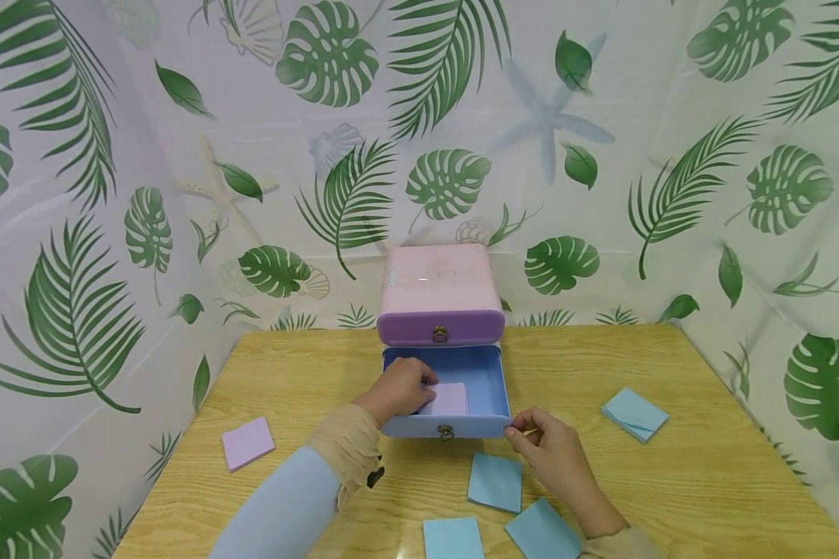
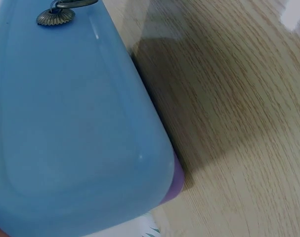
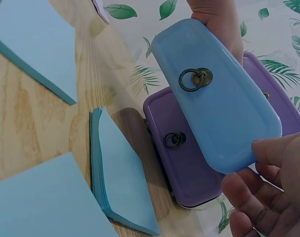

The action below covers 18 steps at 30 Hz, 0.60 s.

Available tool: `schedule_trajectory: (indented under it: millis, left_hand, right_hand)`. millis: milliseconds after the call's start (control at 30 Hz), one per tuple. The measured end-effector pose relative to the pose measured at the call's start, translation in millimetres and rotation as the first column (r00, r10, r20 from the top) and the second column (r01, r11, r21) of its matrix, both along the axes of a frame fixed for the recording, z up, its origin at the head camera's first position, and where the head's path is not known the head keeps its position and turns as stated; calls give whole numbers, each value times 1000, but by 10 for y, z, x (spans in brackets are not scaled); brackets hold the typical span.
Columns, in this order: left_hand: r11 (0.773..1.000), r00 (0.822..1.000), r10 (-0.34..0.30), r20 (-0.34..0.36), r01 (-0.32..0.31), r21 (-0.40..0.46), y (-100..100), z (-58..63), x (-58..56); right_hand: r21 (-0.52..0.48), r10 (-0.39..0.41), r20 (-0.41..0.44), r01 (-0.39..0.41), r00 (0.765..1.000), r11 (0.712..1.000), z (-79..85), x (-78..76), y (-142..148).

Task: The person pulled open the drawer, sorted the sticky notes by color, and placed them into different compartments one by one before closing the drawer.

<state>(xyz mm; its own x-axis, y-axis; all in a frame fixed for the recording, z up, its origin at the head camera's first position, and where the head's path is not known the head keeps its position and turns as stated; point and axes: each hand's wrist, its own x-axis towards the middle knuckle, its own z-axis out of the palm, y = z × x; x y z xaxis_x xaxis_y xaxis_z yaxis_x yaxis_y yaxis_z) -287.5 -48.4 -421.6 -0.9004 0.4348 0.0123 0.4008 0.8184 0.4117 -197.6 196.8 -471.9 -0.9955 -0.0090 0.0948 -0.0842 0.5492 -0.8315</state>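
Note:
A small pink cabinet (image 1: pixel 440 279) stands at the back of the table, its blue drawer (image 1: pixel 485 380) pulled out below a purple drawer (image 1: pixel 409 329). Inside the blue drawer is a purple pad of sticky notes (image 1: pixel 451 398). My left hand (image 1: pixel 400 386) reaches in over the drawer front and grips the pad by its left side; some fingertips are hidden. With thumb and fingers, my right hand (image 1: pixel 548 446) pinches the right front corner of the blue drawer. In the right wrist view, another purple drawer front (image 3: pixel 177 163) shows under the blue one.
Several blue note pads (image 1: pixel 495 483) lie in front of the cabinet, with one blue pad (image 1: pixel 634 414) farther right. Another purple pad (image 1: pixel 248 443) is at the left. A leaf-patterned sheet (image 1: pixel 447 186) hangs around the wooden table (image 1: pixel 287 373).

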Motion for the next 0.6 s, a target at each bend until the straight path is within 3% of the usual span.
schedule_trajectory:
  millis: [600]
  left_hand:
    - [1000, 998, 18, 53, -18, -2, 28, -14, -30]
  right_hand:
    - [-2, -9, 4, 9, 1000, 1000, -15, -14, -8]
